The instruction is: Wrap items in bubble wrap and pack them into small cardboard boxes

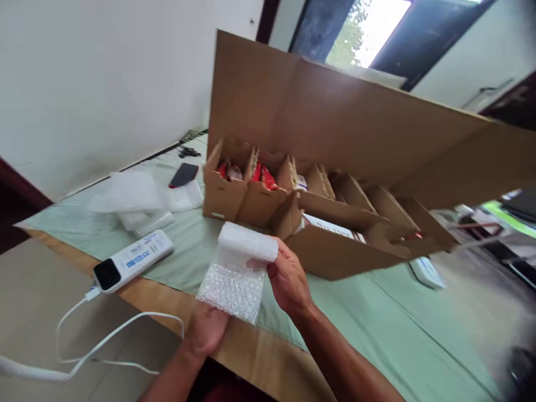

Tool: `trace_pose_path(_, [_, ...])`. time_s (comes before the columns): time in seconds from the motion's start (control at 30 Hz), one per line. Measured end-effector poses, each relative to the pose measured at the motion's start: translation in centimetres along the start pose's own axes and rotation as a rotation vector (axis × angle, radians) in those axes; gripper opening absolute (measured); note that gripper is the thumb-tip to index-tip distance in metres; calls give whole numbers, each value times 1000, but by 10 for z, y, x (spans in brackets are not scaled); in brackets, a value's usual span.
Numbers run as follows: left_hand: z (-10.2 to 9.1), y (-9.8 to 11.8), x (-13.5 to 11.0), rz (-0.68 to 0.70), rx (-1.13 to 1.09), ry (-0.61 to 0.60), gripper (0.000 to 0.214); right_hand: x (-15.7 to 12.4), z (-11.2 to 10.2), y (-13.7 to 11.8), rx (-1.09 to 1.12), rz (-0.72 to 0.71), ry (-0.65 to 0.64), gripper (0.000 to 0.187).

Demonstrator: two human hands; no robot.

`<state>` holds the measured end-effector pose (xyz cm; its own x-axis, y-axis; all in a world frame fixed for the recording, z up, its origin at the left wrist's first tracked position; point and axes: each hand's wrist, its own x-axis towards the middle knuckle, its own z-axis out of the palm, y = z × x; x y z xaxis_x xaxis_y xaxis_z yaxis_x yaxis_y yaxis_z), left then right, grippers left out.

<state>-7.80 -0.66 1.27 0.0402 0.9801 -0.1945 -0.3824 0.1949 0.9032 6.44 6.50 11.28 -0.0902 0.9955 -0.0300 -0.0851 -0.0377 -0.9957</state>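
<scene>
Both my hands hold a bubble-wrap bundle (238, 273) above the near edge of the table. My right hand (288, 282) grips its rolled upper end, fingers curled round it. Under the loose lower sheet, my left hand (205, 329) supports the wrap from below; its fingers are hidden by the wrap. What is inside the roll cannot be seen. Just beyond stands a long cardboard box (335, 245) with divider compartments and its lid raised.
A white power bank (134, 259) with a white cable (96, 346) lies at the table's left edge. Clear plastic bags (134, 201) and a dark phone (184, 174) lie farther back. Red packets (262, 174) fill the box's far compartments. Green cloth (377, 324) covers the table.
</scene>
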Motion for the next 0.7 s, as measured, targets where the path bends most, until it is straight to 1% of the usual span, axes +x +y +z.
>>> trace_pose_path(0.03, [3,5,-4,-44,-70,-32,79,-13,-14,8,43,26,46,29])
trace_pose_path(0.07, [9,9,-8,-125,-216,-76,81,-26,-27,15,78,49,91,29])
trace_pose_path(0.1, [17,13,-12,-196,-308,-98,83,-39,-39,23,108,74,128,28])
trace_pose_path(0.13, [27,15,-16,-257,-355,-112,82,-50,-50,29,138,102,160,28])
trace_pose_path(0.17, [38,16,-19,-307,-349,-118,78,-62,-61,36,171,136,189,28])
trace_pose_path(0.23, [60,12,-23,-345,-185,-131,66,-84,-83,46,259,213,247,32])
trace_pose_path(0.3, [76,5,-22,-324,-2,-143,50,-108,-107,53,352,264,313,41])
trace_pose_path(0.33, [81,2,-21,-309,60,-150,44,-121,-120,56,374,263,354,44])
trace_pose_path(0.4, [87,-2,-16,-292,137,-173,38,-147,-143,59,315,201,472,43])
trace_pose_path(0.47, [90,-3,-11,-301,198,-221,35,-170,-163,57,122,105,571,37])
trace_pose_path(0.5, [91,-3,-10,-304,223,-247,33,-178,-170,55,-4,66,574,33])
trace_pose_path(0.53, [92,-3,-9,-304,243,-275,30,-183,-175,51,-133,33,535,30])
trace_pose_path(0.6, [96,-2,-9,-297,255,-330,22,-184,-180,44,-369,-33,370,27])
trace_pose_path(0.63, [98,-2,-10,-296,253,-363,19,-178,-181,40,-474,-79,290,30])
trace_pose_path(0.7, [101,-2,-11,-288,256,-433,16,-159,-181,35,-671,-177,201,47])
